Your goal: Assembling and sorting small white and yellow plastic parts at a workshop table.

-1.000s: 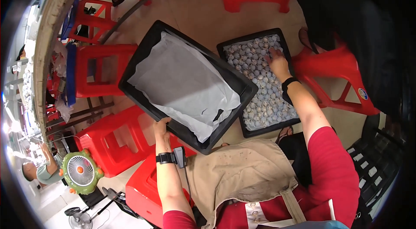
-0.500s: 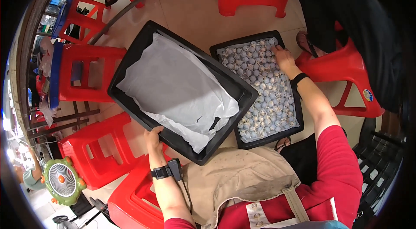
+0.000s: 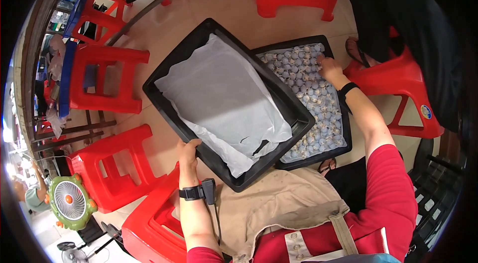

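In the head view, red stools [image 3: 109,54] stand on a tiled floor [image 3: 219,1], with a green fan [image 3: 69,198] at lower left. One stool bears a round sticker [image 3: 426,111]; white labels [image 3: 429,205] at right are too small to read. The left hand [image 3: 189,156] grips the lined tray [image 3: 294,108], overlapping the ball tray [image 3: 347,128]. The right hand [image 3: 329,70] touches the balls [image 3: 318,108]; whether its grip holds any cannot be told.

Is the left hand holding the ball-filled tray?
No, the left hand holds the edge of the tray with only a pale sheet in it.
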`<state>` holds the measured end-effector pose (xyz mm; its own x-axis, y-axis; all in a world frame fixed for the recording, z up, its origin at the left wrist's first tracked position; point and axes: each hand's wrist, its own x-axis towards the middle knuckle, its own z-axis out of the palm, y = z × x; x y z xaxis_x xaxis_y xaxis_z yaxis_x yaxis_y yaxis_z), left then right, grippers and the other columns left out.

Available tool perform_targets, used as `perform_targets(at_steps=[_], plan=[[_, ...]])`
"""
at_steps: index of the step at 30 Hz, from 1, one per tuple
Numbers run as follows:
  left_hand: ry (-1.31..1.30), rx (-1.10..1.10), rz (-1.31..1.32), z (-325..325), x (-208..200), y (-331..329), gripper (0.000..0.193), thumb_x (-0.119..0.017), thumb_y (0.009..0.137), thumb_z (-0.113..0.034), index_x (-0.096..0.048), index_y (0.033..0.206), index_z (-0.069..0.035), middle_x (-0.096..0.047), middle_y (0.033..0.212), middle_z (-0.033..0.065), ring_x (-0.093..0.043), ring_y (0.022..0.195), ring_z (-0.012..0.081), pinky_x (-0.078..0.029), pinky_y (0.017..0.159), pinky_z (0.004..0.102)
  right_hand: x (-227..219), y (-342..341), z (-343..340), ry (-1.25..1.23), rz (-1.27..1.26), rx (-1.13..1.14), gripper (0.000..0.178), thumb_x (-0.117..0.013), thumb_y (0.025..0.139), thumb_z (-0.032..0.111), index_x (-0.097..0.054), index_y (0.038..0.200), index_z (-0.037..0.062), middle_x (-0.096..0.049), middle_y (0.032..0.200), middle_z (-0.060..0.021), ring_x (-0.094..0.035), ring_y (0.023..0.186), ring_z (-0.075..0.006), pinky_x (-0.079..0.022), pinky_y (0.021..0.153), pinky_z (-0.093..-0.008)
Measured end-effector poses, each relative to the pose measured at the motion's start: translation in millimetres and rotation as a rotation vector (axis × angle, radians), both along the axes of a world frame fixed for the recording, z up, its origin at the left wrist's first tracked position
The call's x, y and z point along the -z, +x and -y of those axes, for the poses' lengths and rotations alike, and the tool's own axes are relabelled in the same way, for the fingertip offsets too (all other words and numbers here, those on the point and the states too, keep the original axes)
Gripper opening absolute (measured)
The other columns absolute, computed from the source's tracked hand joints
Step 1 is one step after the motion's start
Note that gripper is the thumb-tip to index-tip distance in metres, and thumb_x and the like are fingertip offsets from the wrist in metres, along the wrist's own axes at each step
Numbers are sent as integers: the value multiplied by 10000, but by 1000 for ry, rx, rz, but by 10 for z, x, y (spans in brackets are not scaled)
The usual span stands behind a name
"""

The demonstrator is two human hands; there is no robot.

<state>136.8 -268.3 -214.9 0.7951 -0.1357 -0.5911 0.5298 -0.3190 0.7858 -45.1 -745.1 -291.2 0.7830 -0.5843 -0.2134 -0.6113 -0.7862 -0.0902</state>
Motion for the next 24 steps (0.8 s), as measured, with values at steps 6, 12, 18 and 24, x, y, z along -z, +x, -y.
perform_targets(at_steps=[6, 12, 18, 24], plan=[[-47, 56, 36, 172, 13, -34, 201, -572, 623, 50, -534, 817, 13, -548, 688, 40, -523, 592, 148, -408, 529, 264, 34, -16, 68, -82, -163, -120, 233, -609, 651, 129, -576, 875, 75, -605, 841, -163, -589, 813, -329, -479, 689, -407], [-11, 44, 56, 188, 1, -36, 178, -569, 620, 46, -525, 789, 6, -525, 657, 29, -506, 564, 139, -398, 510, 265, -730, 209, -638, 664, 610, -43, 297, -684, 625, 181, -596, 872, 41, -616, 825, -124, -601, 724, -250, -471, 641, -324], [-5, 91, 57, 304, 53, -3, 176, -563, 627, 37, -524, 795, 5, -522, 655, 28, -498, 565, 130, -388, 509, 264, -717, 408, -1796, 707, 405, -409, 256, -670, 652, 178, -607, 868, 56, -603, 805, -102, -594, 755, -218, -456, 667, -291], [7, 112, 75, 279, 118, -40, 185, -577, 613, 23, -523, 788, 1, -524, 648, 25, -502, 567, 132, -398, 518, 267, -438, 673, -2176, 843, 419, -342, 634, -649, 723, 344, -406, 1229, 50, -410, 1236, -204, -463, 1070, -339, -420, 839, -344]])
